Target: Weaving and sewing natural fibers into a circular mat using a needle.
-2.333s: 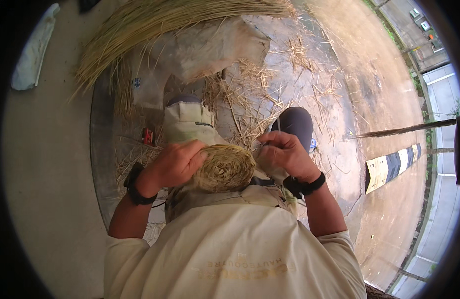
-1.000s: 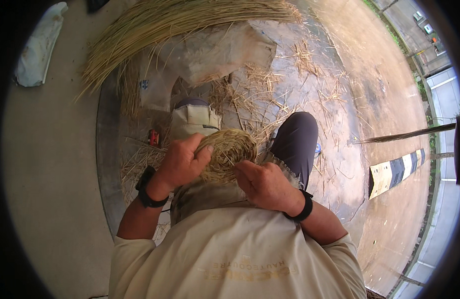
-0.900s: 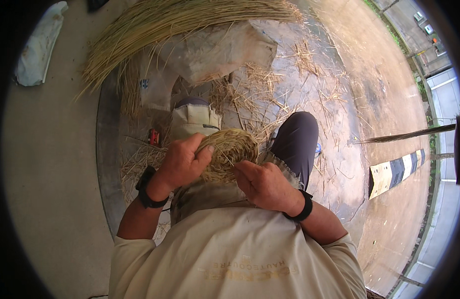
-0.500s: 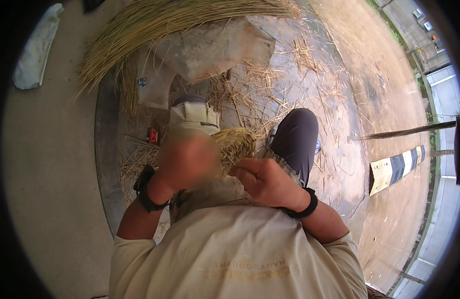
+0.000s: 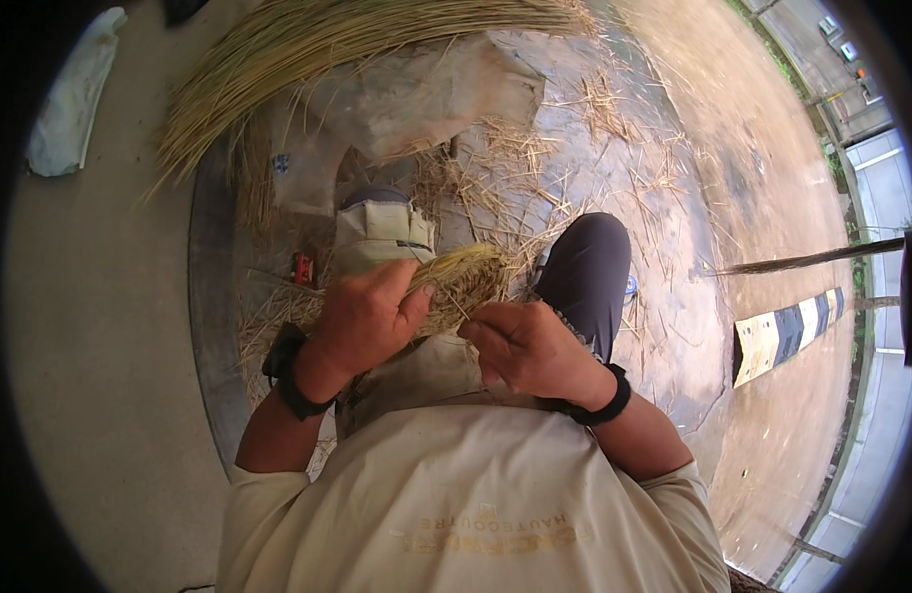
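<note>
A bundled, coiled piece of woven straw sits between my knees, yellow-green along its far edge. My left hand is closed on its left side, with the thumb lying along the straw. Just right of it, my right hand pinches a thin straw strand that runs up to the piece. The fingertips of both hands are partly hidden. Below the woven piece, a pale cloth covers my lap.
Long straw stalks lie in a thick sheaf at the far side, beside a crumpled translucent sheet. Loose straw bits litter the ground mat. A small red object lies left of my left hand. A striped barrier stands at the right.
The left hand, smeared over half a second ago, now shows clearly with its thumb on the straw. My right hand has shifted very slightly; the woven piece stays between my knees.
</note>
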`<state>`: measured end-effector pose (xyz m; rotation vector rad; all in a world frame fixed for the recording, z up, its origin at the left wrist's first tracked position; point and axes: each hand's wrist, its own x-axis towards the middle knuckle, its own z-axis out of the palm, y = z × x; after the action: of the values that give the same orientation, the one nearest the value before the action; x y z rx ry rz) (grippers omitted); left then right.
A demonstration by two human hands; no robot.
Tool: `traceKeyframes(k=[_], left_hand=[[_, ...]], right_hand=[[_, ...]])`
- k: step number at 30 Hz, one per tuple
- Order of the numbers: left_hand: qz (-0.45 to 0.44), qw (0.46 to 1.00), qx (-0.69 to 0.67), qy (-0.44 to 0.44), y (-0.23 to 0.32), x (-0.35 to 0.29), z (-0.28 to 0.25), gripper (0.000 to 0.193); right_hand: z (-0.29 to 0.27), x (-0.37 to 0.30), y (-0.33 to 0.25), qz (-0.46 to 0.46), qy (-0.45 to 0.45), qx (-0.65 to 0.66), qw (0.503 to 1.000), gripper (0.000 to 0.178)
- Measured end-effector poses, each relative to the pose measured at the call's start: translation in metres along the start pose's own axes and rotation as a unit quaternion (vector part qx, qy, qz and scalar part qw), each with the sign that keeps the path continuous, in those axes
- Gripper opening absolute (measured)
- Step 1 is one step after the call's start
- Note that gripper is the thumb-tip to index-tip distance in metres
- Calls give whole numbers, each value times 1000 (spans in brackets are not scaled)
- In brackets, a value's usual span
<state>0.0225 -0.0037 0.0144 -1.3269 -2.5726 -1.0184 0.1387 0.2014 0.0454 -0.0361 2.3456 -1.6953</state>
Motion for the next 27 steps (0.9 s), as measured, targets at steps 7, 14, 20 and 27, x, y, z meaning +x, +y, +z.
traceKeyframes(k=[7,14,20,27], left_hand=[[83,995,15,-51,6,5,-3,23],[158,982,43,-95,18,14,-1,22],[169,982,34,-79,24,15,-2,20],[144,981,2,-129,15,19,-15,20]], right_hand=[[-16,0,-12,-78,116,-170,976,18],[-35,50,1,-113,44,-230,966,18],[-47,69,8,-15,103,52,993,22],[-31,47,-3,-17,84,299,951,26]])
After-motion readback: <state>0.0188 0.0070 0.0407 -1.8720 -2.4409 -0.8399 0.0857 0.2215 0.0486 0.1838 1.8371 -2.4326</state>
